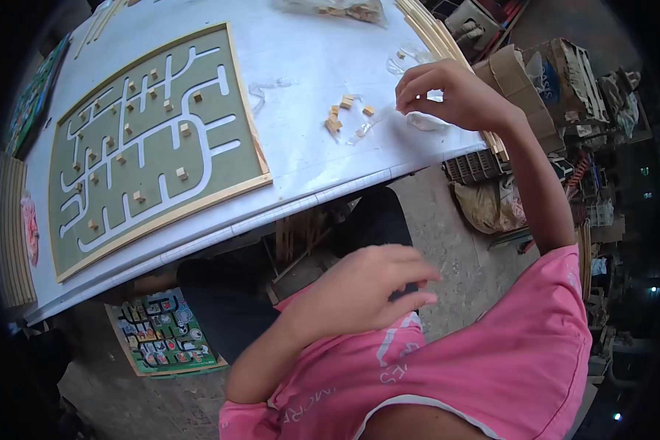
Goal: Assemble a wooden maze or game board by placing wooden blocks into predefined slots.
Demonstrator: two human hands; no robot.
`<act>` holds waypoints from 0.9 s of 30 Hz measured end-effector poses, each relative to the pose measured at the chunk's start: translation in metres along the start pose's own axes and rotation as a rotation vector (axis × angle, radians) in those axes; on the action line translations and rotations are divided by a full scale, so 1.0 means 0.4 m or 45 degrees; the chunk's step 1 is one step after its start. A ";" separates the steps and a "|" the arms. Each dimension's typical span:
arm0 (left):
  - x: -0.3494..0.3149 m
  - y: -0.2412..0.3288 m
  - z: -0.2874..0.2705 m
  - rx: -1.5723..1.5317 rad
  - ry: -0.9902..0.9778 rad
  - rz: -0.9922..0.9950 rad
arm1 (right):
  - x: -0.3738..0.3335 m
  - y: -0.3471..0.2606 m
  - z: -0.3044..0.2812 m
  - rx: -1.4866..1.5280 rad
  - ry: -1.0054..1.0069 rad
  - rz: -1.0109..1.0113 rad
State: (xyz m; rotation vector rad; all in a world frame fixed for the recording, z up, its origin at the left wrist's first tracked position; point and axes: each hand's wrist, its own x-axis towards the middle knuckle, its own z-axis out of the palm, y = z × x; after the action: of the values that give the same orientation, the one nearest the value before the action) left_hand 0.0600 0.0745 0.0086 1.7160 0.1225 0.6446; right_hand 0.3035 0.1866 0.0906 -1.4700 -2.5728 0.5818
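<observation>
My right hand [451,94] is raised over the right side of the table, its thumb and fingertips pinched together. Whatever the pinch may hold is too small to make out. Just below it lies a small white crumpled piece [427,122]. A few small wooden blocks [346,101] sit to its left beside a strip of clear plastic [361,132]. My left hand [370,282] hovers before my body, with fingers loosely bent, the thumb apart and nothing visible in it. At the left lies a wood-framed green board [220,139] with pale branching channels, dotted with several small blocks [182,174].
Wooden strips [436,33] run along the table's right edge, and more strips [11,227] are stacked at the left. A plastic bag [337,9] lies at the far edge. Below the table, a colourful printed board [165,330] rests on the floor. Cardboard boxes [565,81] stand at the right.
</observation>
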 end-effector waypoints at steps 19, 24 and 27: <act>-0.220 -0.366 0.191 -0.554 0.204 -0.724 | 0.046 -0.015 -0.030 -0.294 -0.537 0.049; -0.234 -0.389 0.189 -0.579 0.244 -0.700 | 0.047 -0.038 -0.054 -0.291 -0.549 0.053; -0.239 -0.391 0.182 -0.550 0.249 -0.693 | 0.054 -0.040 -0.043 -0.157 -0.417 0.135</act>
State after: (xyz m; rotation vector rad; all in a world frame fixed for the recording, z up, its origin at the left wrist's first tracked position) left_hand 0.0554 0.0115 -0.1781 1.1292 0.5298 0.3903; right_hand 0.2842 0.2022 0.1107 -1.6851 -2.8326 0.7468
